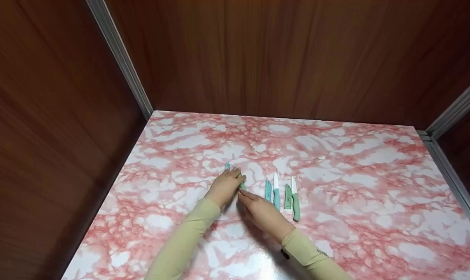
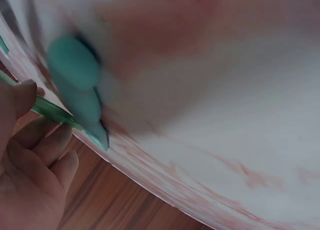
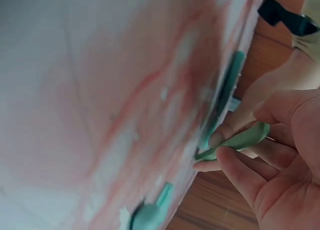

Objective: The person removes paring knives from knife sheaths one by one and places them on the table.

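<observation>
My left hand (image 1: pixel 226 186) pinches a narrow green sheath (image 2: pixel 50 109) between thumb and fingers, just above the table. My right hand (image 1: pixel 264 214) holds the green handle (image 3: pixel 250 137) of a small knife in line with it, close to the left fingers. The blade is not visible between them. Beyond the left fingers a teal piece (image 1: pixel 227 166) lies on the table, partly covered by that hand. To the right lie a teal sheath (image 1: pixel 268 190), a teal-handled knife (image 1: pixel 276 198), a green sheath (image 1: pixel 288 196) and a green-handled knife (image 1: pixel 296 206), side by side with white blades bare.
The table (image 1: pixel 367 186) has a red and white marbled top. Dark wood panels (image 1: pixel 258 58) stand behind it and at the sides, with metal strips (image 1: pixel 122 58) at the corners. A dark band (image 3: pixel 287 17) sits at the left wrist.
</observation>
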Action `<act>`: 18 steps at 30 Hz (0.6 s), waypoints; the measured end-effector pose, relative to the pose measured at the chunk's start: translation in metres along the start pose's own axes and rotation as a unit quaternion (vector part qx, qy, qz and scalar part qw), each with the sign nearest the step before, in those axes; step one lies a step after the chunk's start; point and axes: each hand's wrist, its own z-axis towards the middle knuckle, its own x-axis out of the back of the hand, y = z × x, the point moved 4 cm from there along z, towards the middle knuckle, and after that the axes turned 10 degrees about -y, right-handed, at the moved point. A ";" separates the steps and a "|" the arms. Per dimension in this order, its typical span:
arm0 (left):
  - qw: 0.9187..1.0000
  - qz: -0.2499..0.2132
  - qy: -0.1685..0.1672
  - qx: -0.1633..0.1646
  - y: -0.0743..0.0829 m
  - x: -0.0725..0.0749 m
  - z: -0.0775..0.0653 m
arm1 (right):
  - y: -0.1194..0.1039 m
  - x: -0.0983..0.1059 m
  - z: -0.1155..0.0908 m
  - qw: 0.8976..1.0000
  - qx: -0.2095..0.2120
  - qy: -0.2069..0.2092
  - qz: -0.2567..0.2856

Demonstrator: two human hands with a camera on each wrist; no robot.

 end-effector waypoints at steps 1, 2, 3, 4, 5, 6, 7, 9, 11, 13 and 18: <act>1.000 0.000 0.000 0.005 0.001 0.001 0.000 | 0.000 0.003 -0.001 1.000 0.002 0.006 0.002; 1.000 0.001 0.002 0.011 0.002 0.002 -0.001 | 0.000 0.005 -0.002 1.000 0.003 0.011 0.004; 1.000 0.004 0.001 0.016 0.003 0.004 -0.001 | 0.000 0.007 -0.004 1.000 0.004 0.018 0.006; 1.000 0.009 0.002 0.020 0.005 0.005 -0.001 | 0.000 0.010 -0.005 1.000 0.004 0.022 0.010; 1.000 0.013 -0.001 0.024 0.006 0.007 -0.001 | 0.000 0.012 -0.006 1.000 0.004 0.027 0.014; 0.999 0.020 -0.003 0.028 0.008 0.010 -0.001 | 0.000 0.014 -0.008 0.999 0.004 0.031 0.020; 0.999 0.028 -0.004 0.030 0.010 0.012 -0.002 | 0.000 0.016 -0.009 0.999 0.002 0.036 0.027; 0.999 0.042 -0.007 0.033 0.014 0.016 -0.003 | -0.001 0.020 -0.013 0.998 -0.002 0.045 0.037; 0.998 0.051 -0.005 0.034 0.018 0.021 -0.004 | -0.002 0.025 -0.018 0.998 -0.008 0.054 0.043; 0.998 0.058 0.006 0.033 0.023 0.026 -0.006 | -0.003 0.030 -0.022 0.997 -0.012 0.068 0.045; 0.997 0.065 0.022 0.029 0.033 0.035 -0.009 | -0.006 0.042 -0.032 0.993 -0.012 0.110 0.049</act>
